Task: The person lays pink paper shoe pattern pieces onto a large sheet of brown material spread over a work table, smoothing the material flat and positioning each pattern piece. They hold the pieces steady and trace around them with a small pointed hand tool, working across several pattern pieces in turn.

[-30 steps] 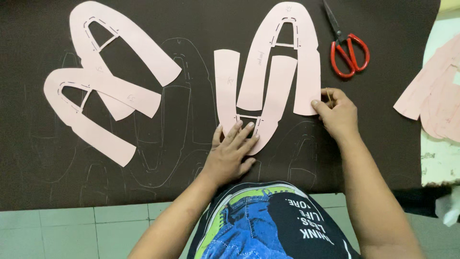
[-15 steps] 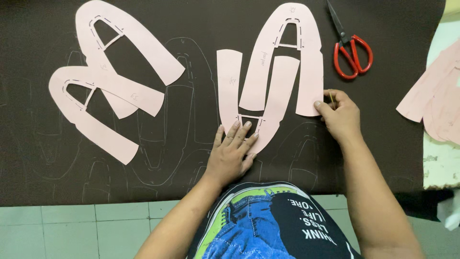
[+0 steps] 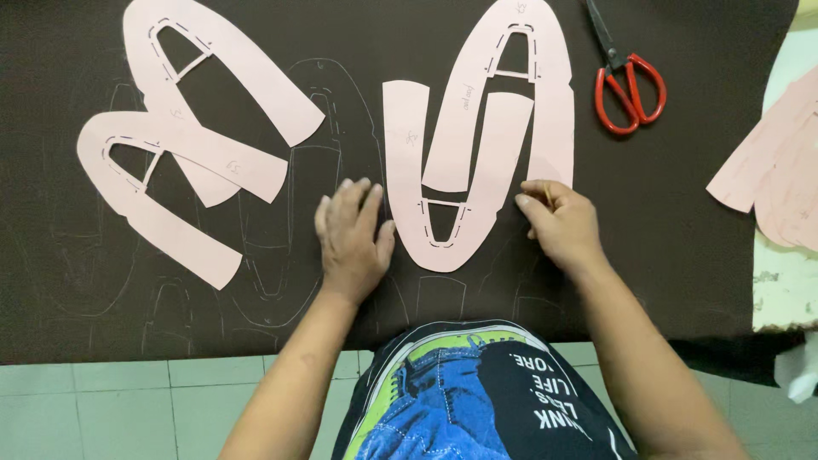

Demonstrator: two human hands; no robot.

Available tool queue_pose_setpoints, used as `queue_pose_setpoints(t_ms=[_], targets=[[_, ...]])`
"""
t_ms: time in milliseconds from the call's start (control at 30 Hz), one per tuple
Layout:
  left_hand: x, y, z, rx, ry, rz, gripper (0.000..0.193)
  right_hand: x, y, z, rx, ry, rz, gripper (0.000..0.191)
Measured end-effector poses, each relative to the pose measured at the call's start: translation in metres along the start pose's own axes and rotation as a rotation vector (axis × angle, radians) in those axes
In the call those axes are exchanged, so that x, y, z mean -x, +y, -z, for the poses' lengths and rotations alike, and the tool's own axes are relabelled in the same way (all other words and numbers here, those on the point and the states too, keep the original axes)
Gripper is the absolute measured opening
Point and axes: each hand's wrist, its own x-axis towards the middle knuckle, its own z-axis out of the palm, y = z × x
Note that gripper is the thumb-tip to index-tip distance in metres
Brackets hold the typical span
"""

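A pair of red-handled scissors (image 3: 626,81) lies on the dark brown sheet of material (image 3: 682,221), up and to the right of the right hand. Two pale pink U-shaped paper patterns (image 3: 183,145) overlap well to the left of the left hand. More pink paper pieces (image 3: 771,166) lie far right of the right hand, partly off the sheet. Pale green floor tiles (image 3: 128,405) show below the left forearm.

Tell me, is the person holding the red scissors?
No, the red scissors lie untouched on the dark material, while the left hand and right hand rest by a pink pattern piece.
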Motion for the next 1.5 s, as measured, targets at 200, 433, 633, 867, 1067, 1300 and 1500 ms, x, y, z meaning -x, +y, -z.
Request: queue_pose_setpoints(t_ms=[200, 433, 633, 867, 1067, 1300, 1500], targets=[[-0.019, -0.01, 0.001, 0.047, -0.081, 0.031, 0.061, 0.009, -0.012, -0.019, -0.237, 0.054, 0.007, 0.035], [-0.02, -0.009, 0.002, 0.096, -0.105, 0.069, 0.056, 0.001, 0.006, -0.015, -0.551, -0.031, -0.08, 0.035], [-0.023, -0.008, 0.007, 0.124, -0.155, 0.087, 0.055, 0.002, 0.013, -0.013, -0.624, -0.039, -0.118, 0.033], [-0.022, -0.008, 0.007, 0.116, -0.158, 0.085, 0.056, 0.004, 0.015, -0.014, -0.624, -0.039, -0.082, 0.032], [-0.021, -0.009, 0.007, 0.121, -0.154, 0.09, 0.058, 0.005, 0.016, -0.014, -0.599, -0.042, -0.081, 0.033], [-0.023, -0.009, 0.009, 0.131, -0.15, 0.082, 0.058, 0.005, 0.016, -0.014, -0.592, -0.044, -0.066, 0.034], [-0.025, -0.011, 0.004, 0.129, -0.13, 0.08, 0.057, 0.001, 0.012, -0.015, -0.537, -0.034, -0.053, 0.034]])
